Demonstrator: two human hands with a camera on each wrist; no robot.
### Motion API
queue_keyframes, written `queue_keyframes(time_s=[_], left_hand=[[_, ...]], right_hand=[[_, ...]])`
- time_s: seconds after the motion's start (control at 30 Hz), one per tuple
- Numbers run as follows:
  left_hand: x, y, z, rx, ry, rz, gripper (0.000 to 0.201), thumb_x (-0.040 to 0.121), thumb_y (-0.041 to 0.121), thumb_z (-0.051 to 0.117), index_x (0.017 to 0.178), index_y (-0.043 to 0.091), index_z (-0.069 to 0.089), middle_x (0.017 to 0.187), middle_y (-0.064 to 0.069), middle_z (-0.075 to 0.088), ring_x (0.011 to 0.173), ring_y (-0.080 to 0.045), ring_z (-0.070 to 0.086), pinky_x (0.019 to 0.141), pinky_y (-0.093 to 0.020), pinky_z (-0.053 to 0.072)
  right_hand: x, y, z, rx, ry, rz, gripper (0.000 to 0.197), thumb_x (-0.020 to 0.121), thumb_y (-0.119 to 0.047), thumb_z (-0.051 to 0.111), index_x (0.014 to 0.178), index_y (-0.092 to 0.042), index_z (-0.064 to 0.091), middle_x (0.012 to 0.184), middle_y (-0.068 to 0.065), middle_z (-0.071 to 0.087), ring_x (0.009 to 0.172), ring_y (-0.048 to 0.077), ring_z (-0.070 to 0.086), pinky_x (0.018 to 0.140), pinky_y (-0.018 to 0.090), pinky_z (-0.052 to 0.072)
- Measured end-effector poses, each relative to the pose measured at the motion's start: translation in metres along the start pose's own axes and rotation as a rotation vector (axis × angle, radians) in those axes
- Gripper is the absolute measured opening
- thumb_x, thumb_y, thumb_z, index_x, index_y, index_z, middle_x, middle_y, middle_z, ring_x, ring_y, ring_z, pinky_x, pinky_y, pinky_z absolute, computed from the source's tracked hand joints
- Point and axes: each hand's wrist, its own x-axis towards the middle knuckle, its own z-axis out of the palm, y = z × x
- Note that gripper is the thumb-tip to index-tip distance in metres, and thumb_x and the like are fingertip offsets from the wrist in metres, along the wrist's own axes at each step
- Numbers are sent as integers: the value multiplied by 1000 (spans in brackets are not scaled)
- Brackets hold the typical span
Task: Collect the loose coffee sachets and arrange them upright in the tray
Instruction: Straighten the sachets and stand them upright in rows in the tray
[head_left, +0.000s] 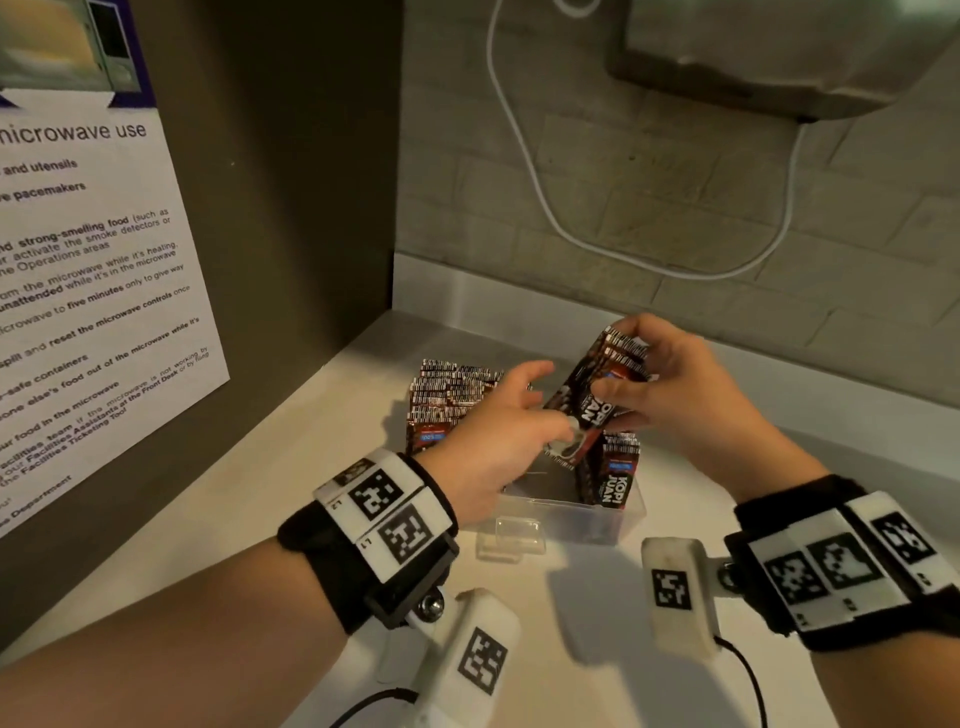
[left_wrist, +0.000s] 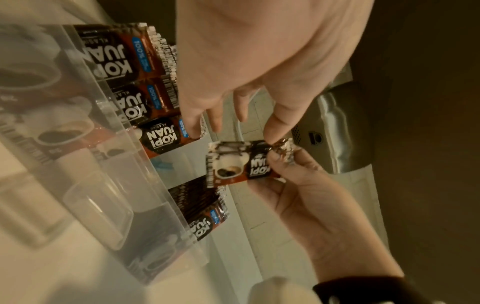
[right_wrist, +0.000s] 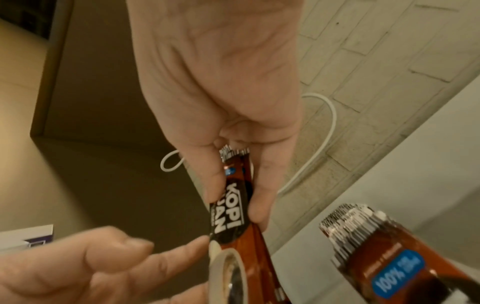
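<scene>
Our right hand (head_left: 670, 384) pinches a small stack of coffee sachets (head_left: 597, 395) by its upper end, tilted above the clear tray (head_left: 561, 514) on the bench (head_left: 291, 467). Our left hand (head_left: 498, 436), fingers relaxed and spread, touches the stack's lower end, holding nothing. More sachets (head_left: 447, 405) stand upright in the tray's far-left and right parts.
</scene>
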Motion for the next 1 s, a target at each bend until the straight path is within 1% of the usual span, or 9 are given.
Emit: queue_keyframes(time_s=[0.13,0.27,0.33,0.43,0.5,0.57,0.67,0.87,1.0], left_hand=[[8,-3,12,117,-58,54,50,86,2,60,130,25,51,115,-6,66,110,-24,62,100,-45,48],[16,-1,8,60,-136,11,39,89,3,62,124,20,56,114,-12,68,102,-26,67,91,-44,55],[18,-3,7,15,-178,-18,37,91,5,62,124,21,56,114,-11,67,99,-25,68,82,-42,57],[19,-7,6,-54,-183,-22,38,91,6,63,124,21,54,110,-8,66,90,-19,67,69,-35,58],[21,-10,6,-116,-168,-17,35,90,7,63,121,21,54,112,-10,68,92,-20,68,72,-37,58],[21,-8,6,-195,-145,-49,22,94,14,58,115,20,57,112,-12,68,93,-23,68,77,-41,57],[22,-8,5,-259,-110,-67,15,99,19,50,110,18,60,104,-13,69,86,-23,67,78,-43,56],[24,-13,1,-236,-84,0,18,94,14,60,110,24,61,99,-6,74,82,-21,71,69,-41,60],[23,-14,0,-218,-61,7,19,92,14,63,109,21,61,96,-6,74,75,-19,71,58,-35,59]], right_hand=[[-7,0,0,22,-44,4,34,78,16,63,93,-14,57,80,7,66,65,13,69,51,28,56],[-9,5,-1,63,32,53,41,79,11,66,112,-10,57,95,5,63,77,19,68,56,28,59],[-9,6,-1,66,74,74,42,79,10,67,116,-7,56,90,4,61,75,18,67,56,27,59],[-7,8,0,34,110,100,37,78,6,70,111,-4,57,80,5,62,70,20,67,60,33,61],[-5,9,0,37,117,119,34,77,6,71,108,-2,58,75,5,63,67,20,67,61,35,61],[-5,10,0,63,111,139,28,77,6,71,102,-3,59,73,6,65,62,18,68,55,30,60],[-7,9,-2,123,96,154,23,77,7,70,94,-5,60,77,9,67,58,16,68,50,26,57],[-7,11,-3,170,61,161,27,78,8,69,101,-4,60,100,13,63,72,22,70,55,30,58],[-9,11,-5,169,-3,175,27,80,12,65,95,-10,60,90,8,67,66,19,70,50,30,57]])
